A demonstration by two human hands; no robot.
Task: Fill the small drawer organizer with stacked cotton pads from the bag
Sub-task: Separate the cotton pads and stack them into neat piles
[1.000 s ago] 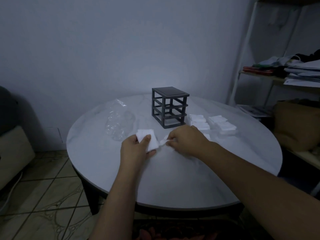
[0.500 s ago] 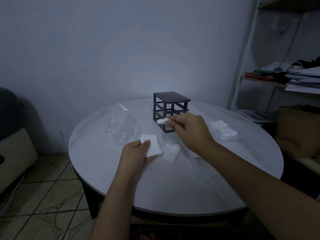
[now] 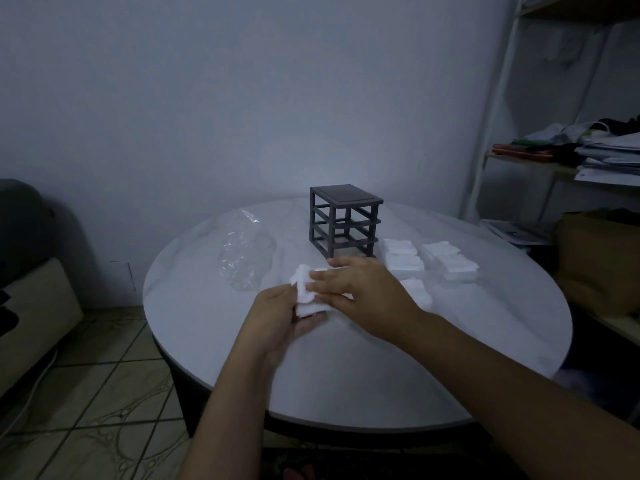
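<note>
Stack of cotton pads (image 3: 304, 299) is gripped in the left hand (image 3: 277, 320), held just above the bench (image 3: 346, 375) and in front of the dark drawer organizer (image 3: 346, 223). Right hand (image 3: 363, 289) is laid against the stack, fingers straight, nothing visibly pinched. Clear bag (image 3: 242, 258) is seen crumpled left of the organizer. More pad stacks (image 3: 403, 258) are lined up right of it, on the bench.

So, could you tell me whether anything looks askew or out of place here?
The top pad of the stack in the left hand is curled up rather than flat; the right hand touches it. The organizer looks empty.
</note>
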